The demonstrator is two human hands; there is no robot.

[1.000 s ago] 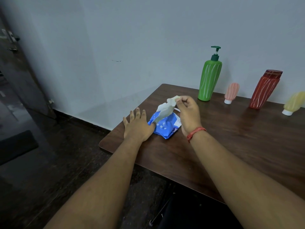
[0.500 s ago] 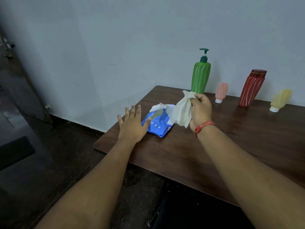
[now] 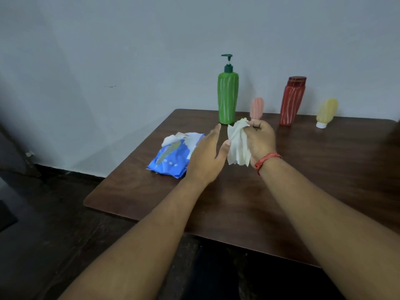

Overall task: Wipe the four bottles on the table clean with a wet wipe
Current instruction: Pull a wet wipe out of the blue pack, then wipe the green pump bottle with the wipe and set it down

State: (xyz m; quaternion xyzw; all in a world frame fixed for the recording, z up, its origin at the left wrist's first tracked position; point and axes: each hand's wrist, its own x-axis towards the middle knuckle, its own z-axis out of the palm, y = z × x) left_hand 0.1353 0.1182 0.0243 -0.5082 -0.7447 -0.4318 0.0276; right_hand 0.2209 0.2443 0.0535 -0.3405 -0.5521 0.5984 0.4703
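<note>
Four bottles stand beyond your hands. Your right hand (image 3: 260,139) grips the wipe (image 3: 238,146); left hand (image 3: 207,154), fingers straight, w/ thumb touching it.

bare forearms (no sleeves), red thread bracelet (image 3: 267,160).

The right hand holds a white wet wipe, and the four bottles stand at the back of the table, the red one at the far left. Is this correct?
Not quite. In the head view the tall green pump bottle stands at the far left; the dark red bottle is third. The rest holds.
</note>
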